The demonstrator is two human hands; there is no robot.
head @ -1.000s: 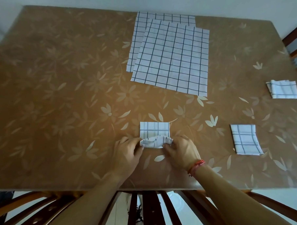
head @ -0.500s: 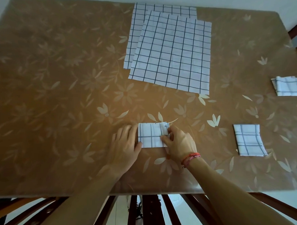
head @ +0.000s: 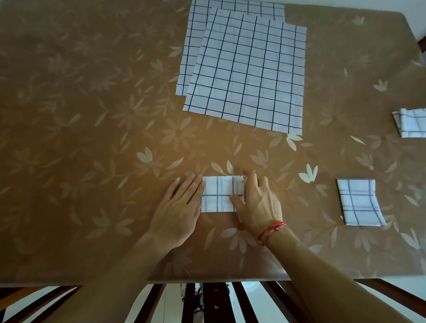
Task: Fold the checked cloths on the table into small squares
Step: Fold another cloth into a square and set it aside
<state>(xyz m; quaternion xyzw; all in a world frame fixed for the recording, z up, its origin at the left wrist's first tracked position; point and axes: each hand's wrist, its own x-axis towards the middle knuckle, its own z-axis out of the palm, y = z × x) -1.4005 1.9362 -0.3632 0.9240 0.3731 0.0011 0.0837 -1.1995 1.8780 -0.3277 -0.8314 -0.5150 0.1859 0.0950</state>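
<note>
Folded checked cloth [head: 219, 193] flat on worktop [head: 86, 131] near front edge, small rectangle between both grips. Left grip [head: 180, 208] spread flat, fingers straight, touching cloth's left edge. Right grip [head: 259, 205] also apart, thumb and fingers pressing down on cloth's right end. Farther back, top unfolded cloth [head: 247, 70] overlapping lower unfolded cloth [head: 195, 38]. To right, nearer folded square [head: 356, 201] and farther folded square [head: 416, 123], well apart. Red band [head: 272, 228] on right wrist.

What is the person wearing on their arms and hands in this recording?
Both forearms are bare, with no sleeves in view. At the wrist of the right hand is a red-orange cord bracelet, wound in several strands. The left hand shows no ring, watch or glove; the right hand none either.
</note>
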